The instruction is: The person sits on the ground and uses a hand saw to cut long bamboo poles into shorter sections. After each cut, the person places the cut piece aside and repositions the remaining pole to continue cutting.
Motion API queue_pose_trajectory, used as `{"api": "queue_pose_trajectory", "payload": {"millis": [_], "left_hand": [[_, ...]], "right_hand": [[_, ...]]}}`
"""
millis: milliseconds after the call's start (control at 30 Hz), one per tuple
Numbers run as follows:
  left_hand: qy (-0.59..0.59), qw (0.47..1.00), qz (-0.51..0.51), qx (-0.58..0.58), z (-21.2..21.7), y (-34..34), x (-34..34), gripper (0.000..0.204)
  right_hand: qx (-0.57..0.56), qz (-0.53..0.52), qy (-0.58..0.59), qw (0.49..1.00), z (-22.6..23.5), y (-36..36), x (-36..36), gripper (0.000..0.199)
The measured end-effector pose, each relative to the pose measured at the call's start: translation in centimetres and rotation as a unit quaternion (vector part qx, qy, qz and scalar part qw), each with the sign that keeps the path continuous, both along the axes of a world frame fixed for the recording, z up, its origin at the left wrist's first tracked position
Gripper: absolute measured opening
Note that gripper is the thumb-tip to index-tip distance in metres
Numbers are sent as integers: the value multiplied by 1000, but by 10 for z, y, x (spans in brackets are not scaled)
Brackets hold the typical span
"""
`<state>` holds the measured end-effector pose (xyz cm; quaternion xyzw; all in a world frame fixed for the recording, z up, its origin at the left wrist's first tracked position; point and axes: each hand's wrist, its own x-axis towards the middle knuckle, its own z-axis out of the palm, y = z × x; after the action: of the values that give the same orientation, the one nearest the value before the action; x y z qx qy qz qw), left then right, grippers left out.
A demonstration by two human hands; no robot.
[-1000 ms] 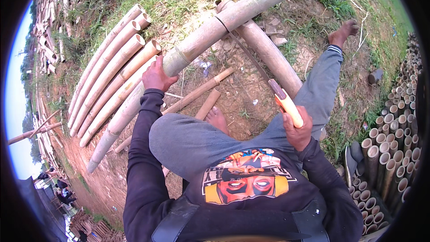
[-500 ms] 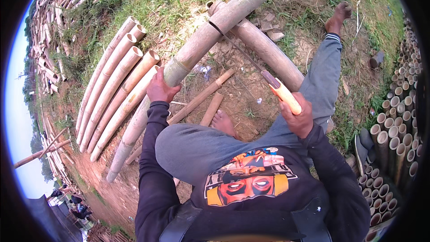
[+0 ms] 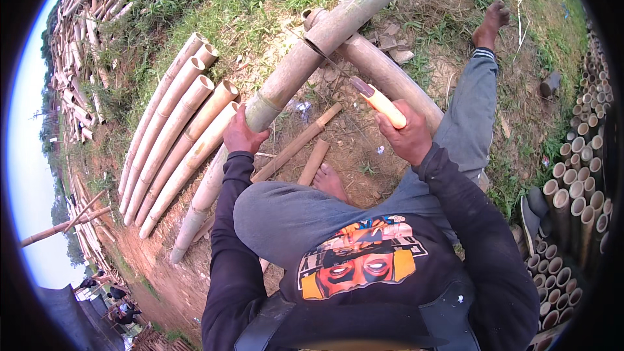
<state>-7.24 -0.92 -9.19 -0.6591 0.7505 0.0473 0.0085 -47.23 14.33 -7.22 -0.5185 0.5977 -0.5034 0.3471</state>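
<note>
A long green-brown bamboo pole [image 3: 338,23] runs from the upper right down to the middle, resting across a thicker bamboo log [image 3: 390,78]. My left hand [image 3: 242,133] grips the pole's near cut end. My right hand [image 3: 406,135] is closed around the pale wooden handle of a knife [image 3: 380,101]; its thin blade points up-left toward the pole and touches its underside. I sit on the bare ground with my left foot [image 3: 330,182] tucked in and my right leg stretched out to a bare foot [image 3: 491,21].
Several cut bamboo poles [image 3: 182,123] lie side by side on my left. Two short split pieces [image 3: 305,149] lie by my foot. Stacked bamboo tubes [image 3: 572,188] with open ends line the right edge. More bamboo is piled at the far left.
The view has tilted slightly. My right hand has brought the knife up closer to the pole, and my left hand keeps its grip on the pole's end.
</note>
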Motion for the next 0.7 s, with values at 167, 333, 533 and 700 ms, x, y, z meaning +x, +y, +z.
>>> {"api": "queue_pose_trajectory", "payload": {"millis": [167, 333, 533, 700], "left_hand": [[13, 1000, -4, -5, -9, 0, 5, 98], [10, 1000, -1, -1, -3, -2, 3, 100], [1, 1000, -7, -4, 0, -6, 1, 102], [14, 1000, -17, -16, -12, -2, 10, 100]], "right_hand": [[14, -7, 69, 998, 34, 78, -29, 20], [-25, -8, 87, 996, -14, -98, 33, 29], [-6, -17, -5, 1000, -21, -49, 16, 24], [2, -8, 53, 999, 17, 75, -31, 18]]}}
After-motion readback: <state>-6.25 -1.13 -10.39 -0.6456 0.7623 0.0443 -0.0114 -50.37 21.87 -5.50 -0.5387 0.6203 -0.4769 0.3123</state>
